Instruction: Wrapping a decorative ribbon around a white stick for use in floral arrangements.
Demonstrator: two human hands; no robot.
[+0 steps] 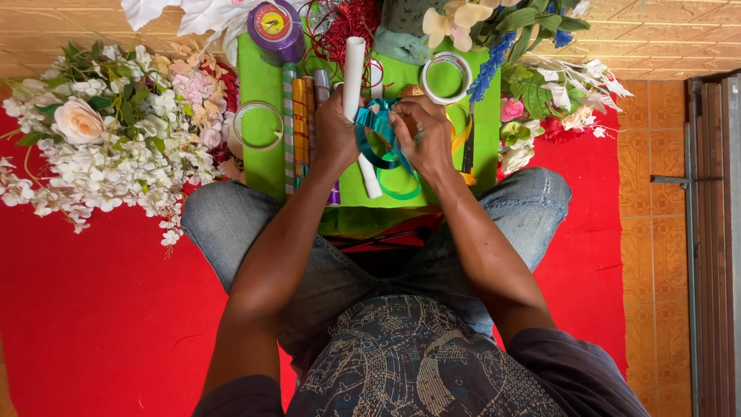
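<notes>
Two hands, left hand (336,131) and right hand (423,135), fingers pinched on teal ribbon (378,123), purple tape roll (275,29) beyond

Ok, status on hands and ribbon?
Left hand and right hand both pinching shiny teal ribbon. White paper roll right behind. Green board crowded.

A home-style floor workspace for flower craft: the person sits on a red mat (93,309) over orange tiles (656,255). Artificial flowers (108,139) lie left of the hands, ribbon rolls (445,77) and a green sheet (262,85) just beyond them.
</notes>
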